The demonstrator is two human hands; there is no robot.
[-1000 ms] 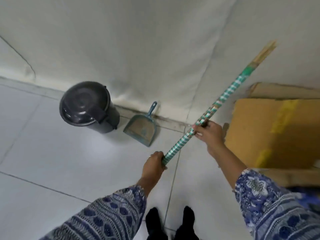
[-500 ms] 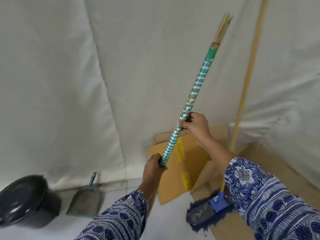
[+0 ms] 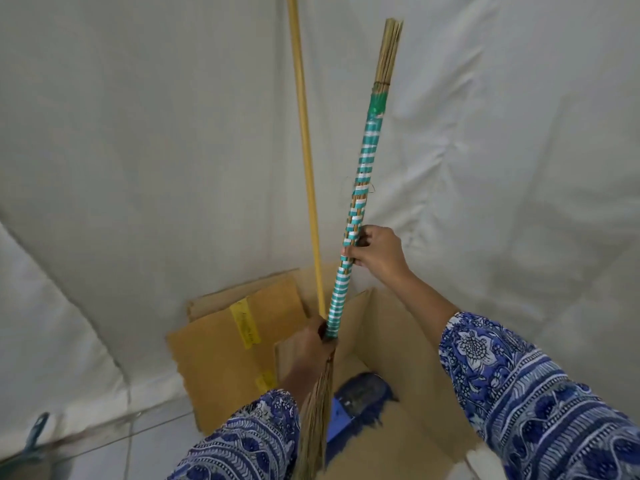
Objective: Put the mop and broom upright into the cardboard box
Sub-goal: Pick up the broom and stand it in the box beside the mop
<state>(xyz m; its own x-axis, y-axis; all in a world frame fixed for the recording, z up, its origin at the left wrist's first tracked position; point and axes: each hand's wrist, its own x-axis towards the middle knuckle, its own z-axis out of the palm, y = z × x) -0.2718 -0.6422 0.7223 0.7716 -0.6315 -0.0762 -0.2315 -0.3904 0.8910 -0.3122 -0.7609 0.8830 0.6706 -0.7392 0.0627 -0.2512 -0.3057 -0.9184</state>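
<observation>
I hold the broom (image 3: 363, 161) nearly upright over the open cardboard box (image 3: 391, 327). Its handle is wound in teal and white tape, and its straw bristles (image 3: 317, 410) hang down by my left sleeve. My left hand (image 3: 311, 344) grips the bottom of the taped handle. My right hand (image 3: 377, 251) grips the handle higher up. The mop stands in the box: its yellow pole (image 3: 304, 140) leans against the white wall, and its blue head (image 3: 360, 396) rests on the box floor.
The box's flaps (image 3: 235, 341) spread open to the left, with yellow tape on them. White cloth covers the walls behind. A blue dustpan handle (image 3: 36, 431) shows at the lower left on the tiled floor (image 3: 156, 448).
My view has swung right, from the bin and dustpan toward the box. The broom has gone from slanted to nearly upright, over the box beside the mop pole. Both hands keep their grip.
</observation>
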